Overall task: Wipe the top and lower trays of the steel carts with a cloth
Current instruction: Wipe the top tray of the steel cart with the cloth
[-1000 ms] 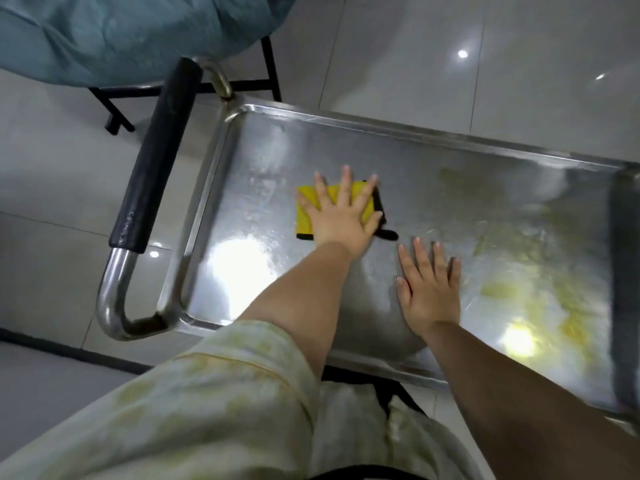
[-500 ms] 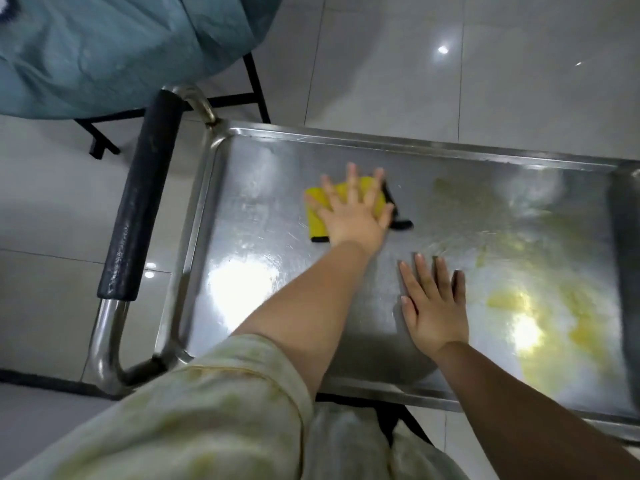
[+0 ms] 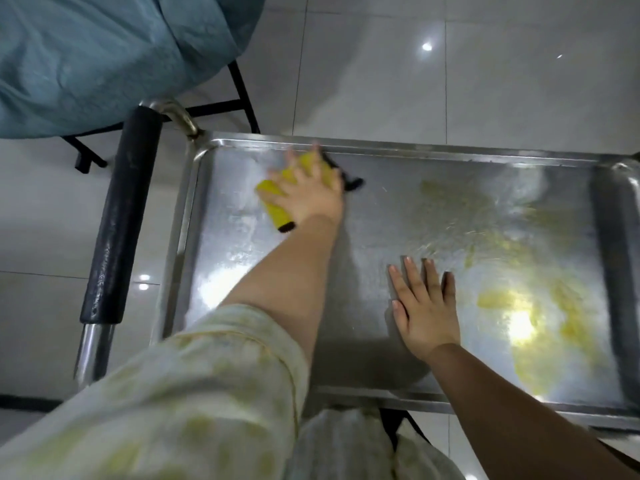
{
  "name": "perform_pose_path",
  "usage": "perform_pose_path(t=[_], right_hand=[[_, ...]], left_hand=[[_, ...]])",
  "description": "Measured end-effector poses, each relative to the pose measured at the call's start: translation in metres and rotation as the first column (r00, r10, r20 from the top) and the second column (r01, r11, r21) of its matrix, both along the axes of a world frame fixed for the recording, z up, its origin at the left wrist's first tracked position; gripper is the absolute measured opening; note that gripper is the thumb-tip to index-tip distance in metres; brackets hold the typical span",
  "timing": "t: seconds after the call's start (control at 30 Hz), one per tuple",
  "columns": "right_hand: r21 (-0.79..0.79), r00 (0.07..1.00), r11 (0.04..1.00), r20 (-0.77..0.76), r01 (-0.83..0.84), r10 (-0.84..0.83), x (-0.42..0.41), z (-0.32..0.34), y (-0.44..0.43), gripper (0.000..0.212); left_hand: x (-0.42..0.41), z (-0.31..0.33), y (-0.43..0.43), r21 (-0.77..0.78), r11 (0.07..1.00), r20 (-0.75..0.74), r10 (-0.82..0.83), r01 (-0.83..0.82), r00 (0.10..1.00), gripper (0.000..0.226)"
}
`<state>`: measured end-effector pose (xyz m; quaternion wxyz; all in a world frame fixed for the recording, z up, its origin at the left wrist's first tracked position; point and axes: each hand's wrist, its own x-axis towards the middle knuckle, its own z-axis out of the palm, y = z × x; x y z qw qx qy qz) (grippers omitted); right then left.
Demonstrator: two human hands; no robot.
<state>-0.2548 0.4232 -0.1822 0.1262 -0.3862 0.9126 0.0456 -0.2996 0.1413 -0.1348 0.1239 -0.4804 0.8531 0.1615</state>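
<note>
1. Standing over the steel cart: its top tray (image 3: 398,220) takes up most of the middle of the view. It's shallow, with a raised rim all round and a scuffed, shiny bottom.
2. The cloth (image 3: 273,202) is yellow with a black edge. It lies flat on the tray bottom up around 10 o'clock, near the far-left corner, with a black tail poking out on its 3 o'clock side.
3. The left hand (image 3: 308,199) is pressed down on top of the cloth, palm down, fingers spread and pretty much straight, so it's pushing rather than gripping. It's motion-blurred and the fingertips are hard to make out. A pale patterned sleeve (image 3: 190,393) is rolled up above that forearm.
4. The right hand (image 3: 426,313) is flat on the bare steel around 6 o'clock of the tray, fingers straight and close together. It has nothing in it and sits well apart from the cloth.
5. Yellowish smears (image 3: 554,306) cover the tray's 3 to 5 o'clock side, next to a bright light glare.
6. The cart handle (image 3: 121,230), a steel tube with a black grip, runs along the tray's 9 o'clock end.
7. At 11 o'clock in the view there's teal fabric (image 3: 104,53) draped over a black frame (image 3: 242,95), with glossy pale floor tiles (image 3: 519,81) beyond the tray at 12 to 2 o'clock.
</note>
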Motion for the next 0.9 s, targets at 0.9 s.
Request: perform_pose_path(t=[0.9], right_hand=[[-0.022,1.000,1.000,0.009,-0.004,0.004,0.003,0.003,-0.003,0.061]], left_hand=[[0.037,-0.013,-0.064,-0.147,0.840,0.068,-0.518,0.522,0.853,0.062]])
